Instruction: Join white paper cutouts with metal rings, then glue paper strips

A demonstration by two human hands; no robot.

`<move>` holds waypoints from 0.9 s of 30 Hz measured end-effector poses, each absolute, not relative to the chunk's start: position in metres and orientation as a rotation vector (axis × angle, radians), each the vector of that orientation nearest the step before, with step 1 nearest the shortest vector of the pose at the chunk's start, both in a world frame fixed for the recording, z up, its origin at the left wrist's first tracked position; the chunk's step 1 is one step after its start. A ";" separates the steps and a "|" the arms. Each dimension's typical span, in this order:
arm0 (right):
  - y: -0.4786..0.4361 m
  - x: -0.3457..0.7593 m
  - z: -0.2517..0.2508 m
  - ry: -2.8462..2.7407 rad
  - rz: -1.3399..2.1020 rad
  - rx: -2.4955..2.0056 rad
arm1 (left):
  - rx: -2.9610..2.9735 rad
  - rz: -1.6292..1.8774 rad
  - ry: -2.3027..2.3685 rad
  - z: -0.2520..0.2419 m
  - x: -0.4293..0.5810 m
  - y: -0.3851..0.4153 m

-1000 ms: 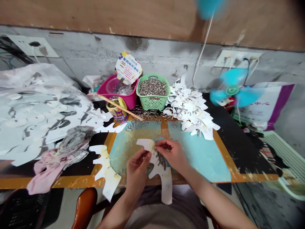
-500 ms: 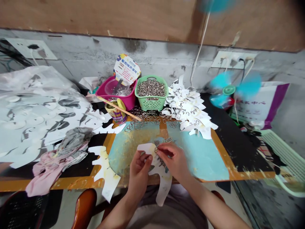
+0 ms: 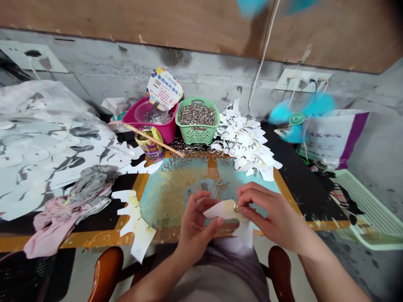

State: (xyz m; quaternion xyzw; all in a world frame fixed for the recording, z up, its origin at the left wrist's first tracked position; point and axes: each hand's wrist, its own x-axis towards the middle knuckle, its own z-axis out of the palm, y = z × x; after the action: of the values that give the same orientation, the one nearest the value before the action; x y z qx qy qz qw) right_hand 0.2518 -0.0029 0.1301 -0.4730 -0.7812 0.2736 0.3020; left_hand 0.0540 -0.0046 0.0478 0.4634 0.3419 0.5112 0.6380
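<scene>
My left hand (image 3: 198,230) is closed on the left edge of a white cut-out piece (image 3: 244,235) with a yellowish stain, thumb lying on top. My right hand (image 3: 270,212) pinches a small metal ring (image 3: 236,207) at the piece's upper edge; the fingertips partly hide it. Both hands are just above the front edge of a glue-stained blue-green board (image 3: 170,209). A single loose oval ring (image 3: 219,182) lies on the board beyond them. To the left, another cut-out (image 3: 134,218) with yellow smears and slits hangs over the table edge.
Behind the board stand a green basket (image 3: 197,136) full of metal rings, a pink basket (image 3: 166,132) and a tub (image 3: 150,150) with a stick across it. Finished-looking cut-outs (image 3: 248,144) are piled right. A crumpled cloth (image 3: 72,216) lies left; a fan (image 3: 297,119) spins at right.
Both hands have moved right with the cut-out, which is now turned and tilted. My right hand still pinches the ring at its edge. The view has shifted slightly.
</scene>
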 end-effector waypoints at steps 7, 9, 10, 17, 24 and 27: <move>0.030 0.237 0.059 -2.403 0.737 -1.151 | 1.993 0.843 1.310 0.024 0.037 -0.005; 0.029 0.236 0.036 -2.360 0.645 -1.206 | 2.149 0.864 1.316 0.019 0.035 0.002; 0.027 0.237 0.029 -2.333 0.628 -1.222 | 2.208 0.863 1.282 0.018 0.036 0.007; 0.010 0.242 0.006 -2.199 0.608 -1.196 | 2.251 0.737 1.096 0.008 0.050 0.034; -0.002 0.250 -0.003 -2.138 0.597 -1.099 | 2.331 0.690 1.043 0.008 0.045 0.034; -0.002 0.254 0.007 -2.081 0.712 -1.179 | 2.378 0.749 1.013 0.008 0.045 0.033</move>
State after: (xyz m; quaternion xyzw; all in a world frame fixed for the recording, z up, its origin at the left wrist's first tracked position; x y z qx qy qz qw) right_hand 0.2542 -0.0022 0.0066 -0.4480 -0.7908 0.2706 0.3172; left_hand 0.0447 0.0329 0.0085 0.8613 0.3670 0.2711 0.2235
